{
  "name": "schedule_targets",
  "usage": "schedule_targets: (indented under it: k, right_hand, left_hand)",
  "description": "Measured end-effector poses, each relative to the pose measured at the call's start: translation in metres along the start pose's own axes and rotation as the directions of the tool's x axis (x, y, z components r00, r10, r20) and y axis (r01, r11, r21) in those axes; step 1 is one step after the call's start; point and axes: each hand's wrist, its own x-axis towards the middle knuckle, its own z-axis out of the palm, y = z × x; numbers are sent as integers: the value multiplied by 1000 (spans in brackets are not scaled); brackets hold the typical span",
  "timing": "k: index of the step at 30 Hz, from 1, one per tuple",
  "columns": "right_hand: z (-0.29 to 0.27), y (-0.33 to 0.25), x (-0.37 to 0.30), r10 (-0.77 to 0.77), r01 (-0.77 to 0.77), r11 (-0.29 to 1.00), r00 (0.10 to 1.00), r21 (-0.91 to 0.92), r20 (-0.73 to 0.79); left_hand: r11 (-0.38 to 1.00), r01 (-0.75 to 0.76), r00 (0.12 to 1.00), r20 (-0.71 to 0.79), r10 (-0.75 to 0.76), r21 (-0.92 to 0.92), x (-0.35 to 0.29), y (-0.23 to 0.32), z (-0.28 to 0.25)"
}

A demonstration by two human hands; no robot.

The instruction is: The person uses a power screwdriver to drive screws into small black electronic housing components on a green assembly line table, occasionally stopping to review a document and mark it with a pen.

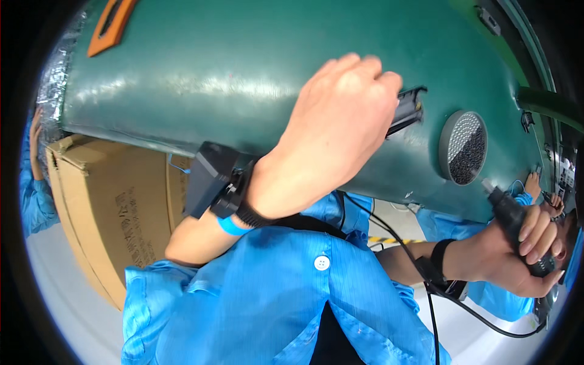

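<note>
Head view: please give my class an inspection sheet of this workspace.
Surface: green tabletop, glossy with reflections.
Work items: black part, details blurred; black handheld driver with thin tip; grey round dish, partly covered inside by small dark pieces.
Clutter: orange-framed item, upper left; small grey item, upper right.
Hands: left hand closed on the black part, fingertips hidden; right hand wrapped around the driver.
Cables: black cables pass the right forearm; ends not traceable.
Surroundings: cardboard box, left; co-workers' blue sleeves at both sides.
</note>
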Motion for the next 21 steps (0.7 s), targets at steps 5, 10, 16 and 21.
schedule_targets:
  k: [5, 10, 16, 21]
  right_hand:
    - [0, -10, -15, -49, 65, 987, 992, 149, -113]
    - [19, 11, -22, -5, 24, 985, 993, 169, -114]
    - [11, 23, -22, 81, -72, 956, 996, 284, -22]
    - [27, 29, -25, 135, -140, 927, 990, 349, 40]
  left_hand:
    - [-289, 487, 799, 554, -233, -824, 29, 23, -73]
    - [-723, 277, 931, 362, 40, -633, 17, -6, -75]
    - [-459, 268, 933, 346, -95, -847, 23, 15, -94]
    - [-298, 239, 910, 320, -263, -924, 18, 14, -105]
